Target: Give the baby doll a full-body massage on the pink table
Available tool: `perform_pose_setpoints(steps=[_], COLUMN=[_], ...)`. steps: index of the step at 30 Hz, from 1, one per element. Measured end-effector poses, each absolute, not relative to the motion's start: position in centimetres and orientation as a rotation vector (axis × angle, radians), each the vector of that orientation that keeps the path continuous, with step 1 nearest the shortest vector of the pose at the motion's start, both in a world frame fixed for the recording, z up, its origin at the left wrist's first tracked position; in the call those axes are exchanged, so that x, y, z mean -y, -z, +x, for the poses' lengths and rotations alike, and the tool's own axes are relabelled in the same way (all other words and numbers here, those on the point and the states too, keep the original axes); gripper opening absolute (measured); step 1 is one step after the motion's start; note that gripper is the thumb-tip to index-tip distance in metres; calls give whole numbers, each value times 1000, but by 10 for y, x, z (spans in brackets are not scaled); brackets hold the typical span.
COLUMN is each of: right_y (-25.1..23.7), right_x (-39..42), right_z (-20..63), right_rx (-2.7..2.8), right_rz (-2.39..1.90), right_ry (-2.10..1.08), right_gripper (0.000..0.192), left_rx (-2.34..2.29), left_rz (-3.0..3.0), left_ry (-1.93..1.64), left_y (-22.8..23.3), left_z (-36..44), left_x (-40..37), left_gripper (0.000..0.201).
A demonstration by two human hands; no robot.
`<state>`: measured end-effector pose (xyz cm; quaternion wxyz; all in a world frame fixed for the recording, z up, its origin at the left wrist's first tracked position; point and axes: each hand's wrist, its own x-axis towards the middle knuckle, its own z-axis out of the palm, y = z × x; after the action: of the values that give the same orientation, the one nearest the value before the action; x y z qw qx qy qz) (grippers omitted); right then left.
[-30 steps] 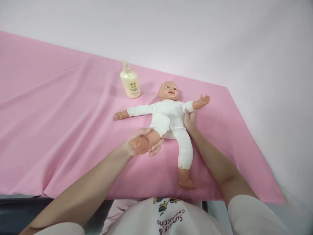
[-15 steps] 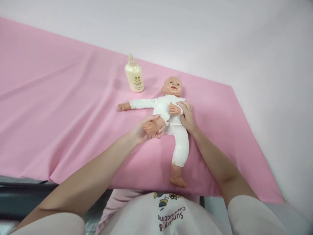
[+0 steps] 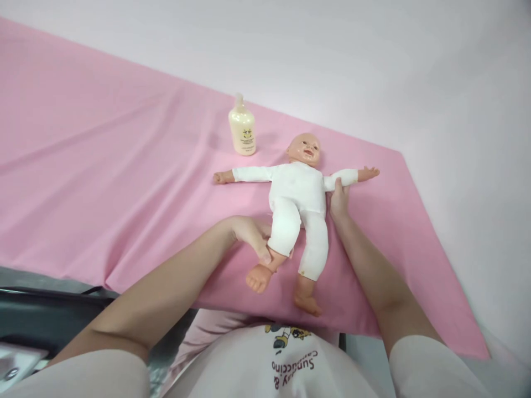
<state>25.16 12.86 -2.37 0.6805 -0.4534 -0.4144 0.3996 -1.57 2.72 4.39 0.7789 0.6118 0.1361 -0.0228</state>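
Note:
A baby doll (image 3: 295, 188) with a white cloth body lies on its back, its head away from me. My left hand (image 3: 256, 236) is wrapped round the doll's leg on the left, just above the bare foot; some of the fingers are hidden behind it. With the thumb on top, my right hand (image 3: 339, 200) grips the doll's arm on the right, which is stretched out to the side. The doll's other arm lies straight out to the left, and its other leg points toward me.
A pump bottle of cream-coloured liquid (image 3: 244, 132) stands beyond the doll's left-hand arm. Pink cloth (image 3: 124, 155) with some creases covers the table. A white wall (image 3: 332, 61) rises behind, and a dark edge (image 3: 50, 315) shows at lower left.
The doll's bent leg has come down toward me with my left hand. Its right-hand arm has swung from across the chest out to the side, with my right hand now on it.

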Motion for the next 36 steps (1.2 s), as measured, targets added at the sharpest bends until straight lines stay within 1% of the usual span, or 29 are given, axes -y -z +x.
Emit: perform_pose_setpoints(steps=[2, 4, 7, 9, 11, 12, 15, 18, 21, 24, 27, 32, 34, 36], right_y=[26, 26, 23, 22, 21, 20, 19, 17, 16, 19, 22, 21, 19, 18], right_x=[-134, -138, -137, -132, -126, -123, -117, -115, -115, -116, -119, -121, -123, -126], right_z=[253, 254, 255, 255, 255, 255, 256, 257, 259, 258, 254, 248, 250, 253], right_rx=[793, 720, 736, 868, 1083, 1198, 1553, 1849, 1904, 1843, 1689, 1234, 1125, 1071], right_rz=[-996, -981, -968, -997, -1047, -1064, -1028, -955, -944, -947, -961, -1016, -1017, -984], right_ry=[-947, -992, -1008, -915, -778, -716, -583, -413, -333, -373, -509, -799, -844, -887], right_gripper=[31, 28, 31, 36, 41, 43, 43, 36, 35, 36, 39, 48, 52, 54], left_rx=[-300, -303, -245, -141, -61, -71, -161, -231, -217, -213, -271, -300, -308, -355], left_rz=[1406, 1434, 1336, 1187, 1022, 945, 792, 774, 837, 947, 1046, 1208, 1243, 1306], left_ry=[123, 137, 97, -8, -263, -391, -553, -587, -519, -465, -402, -49, -13, -62], left_y=[-45, -43, -36, -29, -20, -17, -9, -3, 3, 5, -1, -9, -6, -3], left_z=[-14, -15, -15, -13, -7, -3, 7, 14, 15, 11, 1, -15, -20, -24], left_x=[-27, -27, -29, -33, -39, -42, -51, -57, -61, -62, -57, -55, -57, -59], left_gripper=[44, 41, 50, 59, 64, 62, 55, 50, 52, 59, 63, 68, 71, 72])
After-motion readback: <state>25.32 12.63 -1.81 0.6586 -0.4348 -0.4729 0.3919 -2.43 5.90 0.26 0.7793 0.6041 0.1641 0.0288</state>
